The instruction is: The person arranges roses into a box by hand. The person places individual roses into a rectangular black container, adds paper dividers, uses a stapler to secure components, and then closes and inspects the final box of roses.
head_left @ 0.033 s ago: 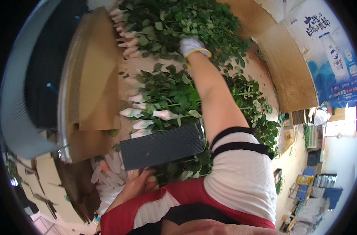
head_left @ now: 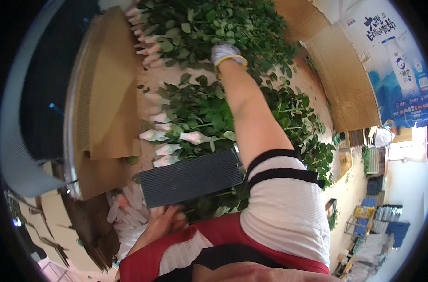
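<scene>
My right hand (head_left: 225, 54), in a pale glove with a yellow cuff, reaches into the upper pile of leafy rose stems (head_left: 190, 23); its fingers are hidden. Pink buds in white sleeves (head_left: 192, 137) line the left ends of the middle bundle (head_left: 214, 113). A dark grey ribbed board (head_left: 190, 177) lies below that bundle. Just under the board, my left hand (head_left: 169, 216) has curled fingers beside more foliage (head_left: 214, 203); whatever it holds is hidden.
Brown cardboard (head_left: 110, 84) stands at left near dark mesh (head_left: 23, 117). A cardboard wall (head_left: 341, 84) with a printed blue-and-white panel bounds the right. White strips (head_left: 129, 207) hang lower left. Crates (head_left: 364, 211) and sacks (head_left: 373, 254) sit in the room beyond.
The view has shifted slightly. My gloved right hand sits a little higher and farther left in the picture; my left hand looks much the same.
</scene>
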`<state>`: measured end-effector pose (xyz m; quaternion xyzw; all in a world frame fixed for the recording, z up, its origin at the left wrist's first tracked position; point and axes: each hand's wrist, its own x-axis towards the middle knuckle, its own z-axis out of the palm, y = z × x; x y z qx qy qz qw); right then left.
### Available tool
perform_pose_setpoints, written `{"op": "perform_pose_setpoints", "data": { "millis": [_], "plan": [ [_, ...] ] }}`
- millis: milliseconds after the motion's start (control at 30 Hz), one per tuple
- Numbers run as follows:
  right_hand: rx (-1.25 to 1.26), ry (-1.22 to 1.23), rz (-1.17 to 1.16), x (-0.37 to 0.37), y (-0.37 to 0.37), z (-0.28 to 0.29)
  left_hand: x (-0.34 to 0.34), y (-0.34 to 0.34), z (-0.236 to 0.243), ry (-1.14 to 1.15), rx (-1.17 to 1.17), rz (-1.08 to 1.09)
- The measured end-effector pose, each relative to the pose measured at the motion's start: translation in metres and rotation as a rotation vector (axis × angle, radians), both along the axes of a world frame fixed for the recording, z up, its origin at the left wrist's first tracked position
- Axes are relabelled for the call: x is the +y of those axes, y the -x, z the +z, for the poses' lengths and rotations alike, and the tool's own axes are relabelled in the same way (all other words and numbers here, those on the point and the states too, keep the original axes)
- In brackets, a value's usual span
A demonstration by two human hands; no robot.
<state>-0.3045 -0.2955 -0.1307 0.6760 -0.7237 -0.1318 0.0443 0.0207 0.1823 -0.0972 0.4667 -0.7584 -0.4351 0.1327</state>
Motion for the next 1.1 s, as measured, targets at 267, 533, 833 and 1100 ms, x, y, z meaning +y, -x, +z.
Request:
{"op": "perform_pose_setpoints", "data": {
  "millis": [267,533,833,1100],
  "plan": [
    [-0.100,-0.007,-0.022,0.029,0.003,0.015,-0.011,0.001,0.005,0.206,0.056,-0.004],
    [-0.617,0.533,0.617,0.181,0.020,0.191,-0.018,0.008,0.010,0.332,0.086,0.065],
    [-0.470,0.219,0.894,0.424,0.030,0.244,-0.002,0.004,0.000,-0.233,0.261,0.341],
    [-0.635,0.234,0.804,0.468,-0.011,0.210,-0.011,0.016,-0.012,0.322,0.238,0.158]
  ]
}}
